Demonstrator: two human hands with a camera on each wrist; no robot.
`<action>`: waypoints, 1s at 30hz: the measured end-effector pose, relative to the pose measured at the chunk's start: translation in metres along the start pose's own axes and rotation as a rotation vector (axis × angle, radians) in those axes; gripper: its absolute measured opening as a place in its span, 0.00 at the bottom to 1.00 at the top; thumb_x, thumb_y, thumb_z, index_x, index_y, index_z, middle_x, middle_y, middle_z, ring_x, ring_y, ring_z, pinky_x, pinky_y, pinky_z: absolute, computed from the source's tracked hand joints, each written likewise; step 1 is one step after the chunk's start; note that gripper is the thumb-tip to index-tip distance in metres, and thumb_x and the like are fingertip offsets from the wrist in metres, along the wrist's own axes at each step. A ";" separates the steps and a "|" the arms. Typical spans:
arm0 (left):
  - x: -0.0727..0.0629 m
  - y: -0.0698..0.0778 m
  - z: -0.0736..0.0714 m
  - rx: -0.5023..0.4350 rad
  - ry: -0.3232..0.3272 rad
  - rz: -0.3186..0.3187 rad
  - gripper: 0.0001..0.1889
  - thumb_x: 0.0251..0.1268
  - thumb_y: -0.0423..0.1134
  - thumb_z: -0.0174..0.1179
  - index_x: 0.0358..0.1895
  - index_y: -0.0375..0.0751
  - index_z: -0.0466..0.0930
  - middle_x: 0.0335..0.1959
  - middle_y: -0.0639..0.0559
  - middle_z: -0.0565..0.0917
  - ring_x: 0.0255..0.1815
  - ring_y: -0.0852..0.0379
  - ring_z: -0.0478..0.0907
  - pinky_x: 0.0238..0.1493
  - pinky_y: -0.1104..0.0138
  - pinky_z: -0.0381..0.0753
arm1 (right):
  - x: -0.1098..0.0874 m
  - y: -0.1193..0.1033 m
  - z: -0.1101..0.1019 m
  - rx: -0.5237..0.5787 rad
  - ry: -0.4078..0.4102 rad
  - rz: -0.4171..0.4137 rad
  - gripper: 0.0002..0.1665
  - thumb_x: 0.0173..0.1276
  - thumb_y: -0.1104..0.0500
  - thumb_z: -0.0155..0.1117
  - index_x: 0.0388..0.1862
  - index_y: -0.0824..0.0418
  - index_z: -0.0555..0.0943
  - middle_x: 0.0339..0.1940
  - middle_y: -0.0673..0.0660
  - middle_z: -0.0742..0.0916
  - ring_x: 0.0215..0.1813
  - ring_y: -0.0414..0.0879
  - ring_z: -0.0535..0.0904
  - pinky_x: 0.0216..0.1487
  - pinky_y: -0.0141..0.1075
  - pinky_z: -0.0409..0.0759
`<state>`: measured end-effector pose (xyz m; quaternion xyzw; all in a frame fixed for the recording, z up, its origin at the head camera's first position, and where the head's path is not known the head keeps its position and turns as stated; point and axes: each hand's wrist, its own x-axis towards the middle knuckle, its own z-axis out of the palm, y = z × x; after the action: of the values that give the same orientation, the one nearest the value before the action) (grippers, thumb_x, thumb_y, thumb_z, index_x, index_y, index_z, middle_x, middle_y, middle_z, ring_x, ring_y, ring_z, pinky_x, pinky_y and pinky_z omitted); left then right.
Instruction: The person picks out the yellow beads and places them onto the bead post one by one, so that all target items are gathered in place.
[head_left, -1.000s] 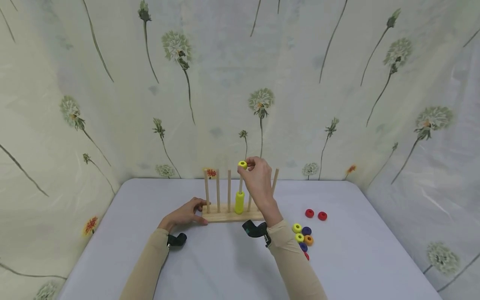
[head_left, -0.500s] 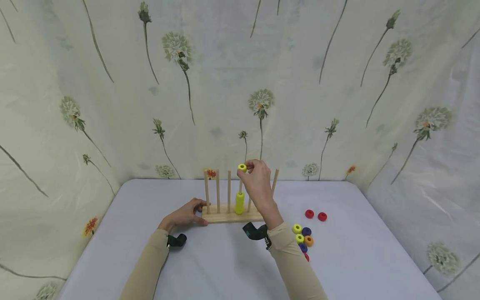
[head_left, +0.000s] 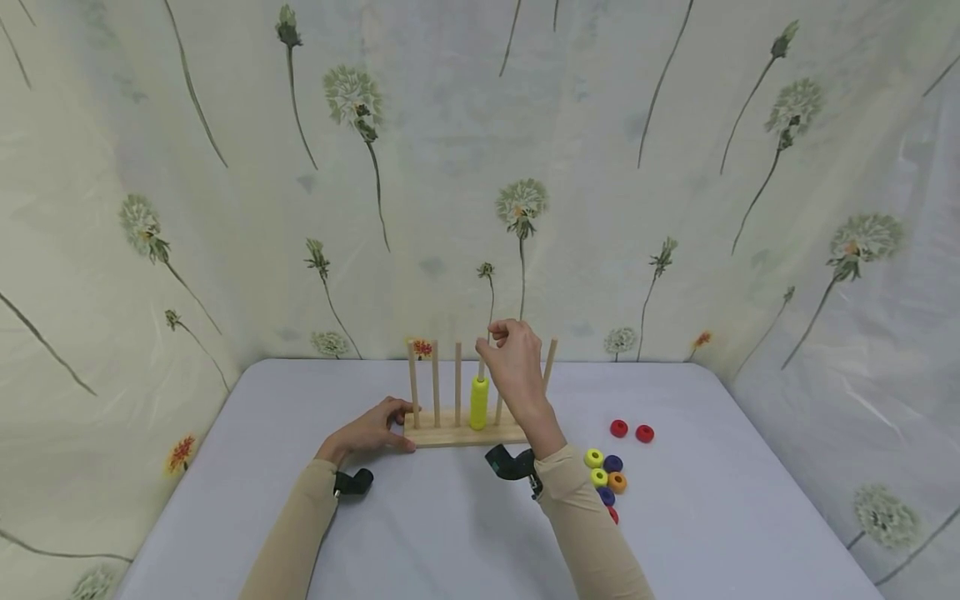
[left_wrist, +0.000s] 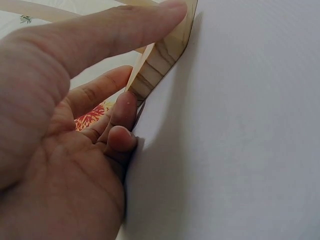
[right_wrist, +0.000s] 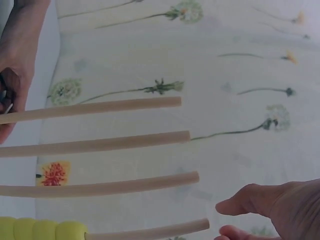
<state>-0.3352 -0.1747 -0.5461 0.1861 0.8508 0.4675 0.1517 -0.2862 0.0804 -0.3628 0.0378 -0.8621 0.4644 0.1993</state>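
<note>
A wooden peg stand [head_left: 450,436] with several upright pegs sits on the table. At its left end my left hand [head_left: 369,430] grips the base, thumb on the front side and fingers behind; the left wrist view shows the thumb [left_wrist: 125,27] lying along the wood. A stack of yellow beads [head_left: 478,404] fills the lower part of one middle peg. Beside the bare top of that peg [right_wrist: 150,231] is my right hand [head_left: 513,367], thumb and fingertips slightly apart with nothing between them. My right hand hides part of the pegs behind it.
On the right of the table lie loose beads: two red beads [head_left: 632,430] farther back, and a cluster of yellow, purple, orange beads [head_left: 617,482] and a red one partly behind my right sleeve [head_left: 592,533]. A flower-patterned curtain [head_left: 427,208] hangs behind the table.
The yellow bead that my right fingers held at the peg's top has been let go and slid down onto the stack, which is taller now. My left hand has stayed put.
</note>
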 end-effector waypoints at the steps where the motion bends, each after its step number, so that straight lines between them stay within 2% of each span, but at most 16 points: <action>1: 0.000 0.000 0.000 -0.004 0.000 0.000 0.37 0.46 0.43 0.77 0.62 0.41 0.72 0.49 0.47 0.69 0.50 0.53 0.64 0.49 0.62 0.63 | -0.001 0.001 0.000 0.017 -0.003 0.002 0.13 0.63 0.59 0.66 0.44 0.64 0.81 0.43 0.62 0.83 0.43 0.51 0.77 0.45 0.42 0.77; 4: -0.001 0.001 0.001 -0.015 -0.001 -0.006 0.37 0.46 0.43 0.77 0.62 0.41 0.72 0.49 0.47 0.69 0.50 0.52 0.63 0.49 0.61 0.63 | -0.002 0.006 -0.003 0.080 -0.032 -0.001 0.13 0.63 0.58 0.67 0.44 0.62 0.81 0.43 0.60 0.83 0.42 0.50 0.77 0.45 0.41 0.77; 6: -0.002 0.001 0.002 -0.019 -0.004 -0.008 0.37 0.46 0.43 0.77 0.62 0.41 0.72 0.48 0.47 0.68 0.49 0.52 0.63 0.49 0.61 0.62 | -0.004 0.013 -0.008 0.141 -0.086 -0.002 0.14 0.64 0.56 0.67 0.46 0.61 0.80 0.43 0.59 0.83 0.43 0.49 0.77 0.46 0.39 0.76; 9: -0.002 0.001 0.003 -0.022 -0.006 -0.009 0.37 0.46 0.43 0.77 0.62 0.41 0.72 0.48 0.47 0.68 0.49 0.52 0.63 0.48 0.61 0.62 | -0.005 0.025 -0.017 0.224 -0.206 0.010 0.17 0.64 0.54 0.68 0.48 0.60 0.80 0.44 0.56 0.83 0.44 0.47 0.77 0.48 0.37 0.76; 14: -0.002 -0.001 0.002 -0.018 -0.001 -0.002 0.36 0.45 0.43 0.77 0.61 0.42 0.73 0.49 0.47 0.69 0.50 0.52 0.64 0.49 0.61 0.63 | -0.009 0.051 -0.040 0.275 -0.448 0.031 0.22 0.63 0.50 0.69 0.50 0.60 0.78 0.47 0.55 0.81 0.48 0.48 0.78 0.51 0.36 0.76; 18: 0.000 -0.003 0.001 -0.017 -0.001 -0.013 0.37 0.45 0.45 0.77 0.61 0.43 0.73 0.49 0.47 0.69 0.50 0.52 0.64 0.50 0.61 0.63 | -0.016 0.085 -0.058 0.256 -0.610 -0.003 0.20 0.64 0.52 0.68 0.50 0.61 0.77 0.48 0.59 0.81 0.48 0.49 0.78 0.49 0.34 0.77; 24: 0.001 -0.004 0.001 0.003 -0.006 -0.024 0.38 0.44 0.47 0.77 0.62 0.43 0.72 0.51 0.48 0.69 0.51 0.53 0.64 0.51 0.62 0.64 | -0.030 0.151 -0.081 0.250 -0.741 -0.087 0.14 0.67 0.63 0.64 0.49 0.63 0.74 0.46 0.64 0.79 0.47 0.45 0.77 0.48 0.31 0.78; 30: 0.001 -0.003 -0.001 0.022 -0.004 -0.027 0.39 0.45 0.47 0.77 0.63 0.44 0.71 0.52 0.49 0.70 0.53 0.53 0.65 0.54 0.60 0.65 | -0.037 0.204 -0.103 0.185 -0.795 -0.060 0.17 0.67 0.66 0.60 0.53 0.68 0.71 0.49 0.69 0.77 0.54 0.62 0.74 0.53 0.29 0.76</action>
<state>-0.3371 -0.1759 -0.5480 0.1773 0.8580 0.4557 0.1576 -0.2712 0.2748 -0.4870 0.2573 -0.8252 0.4830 -0.1400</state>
